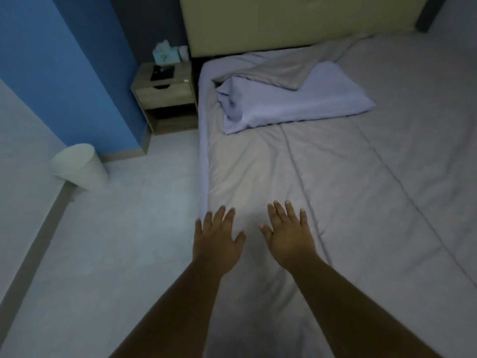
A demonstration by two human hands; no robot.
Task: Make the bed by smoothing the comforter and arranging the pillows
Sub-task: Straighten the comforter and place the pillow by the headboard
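Note:
A pale grey quilted comforter [361,177] covers the bed, mostly flat, with faint creases near its left edge. A lilac pillow [289,104] lies askew near the head of the bed, with a folded-back corner of the comforter draped over its far side. My left hand [218,236] hovers palm down, fingers spread, at the bed's left edge. Beside it, my right hand [286,235] is also flat and spread over the comforter. Neither hand holds anything.
A cream headboard [296,24] stands behind the bed. A wooden nightstand [165,99] with a tissue box [165,54] sits left of the bed's head. A white bin [80,166] stands on the pale floor by the blue wall.

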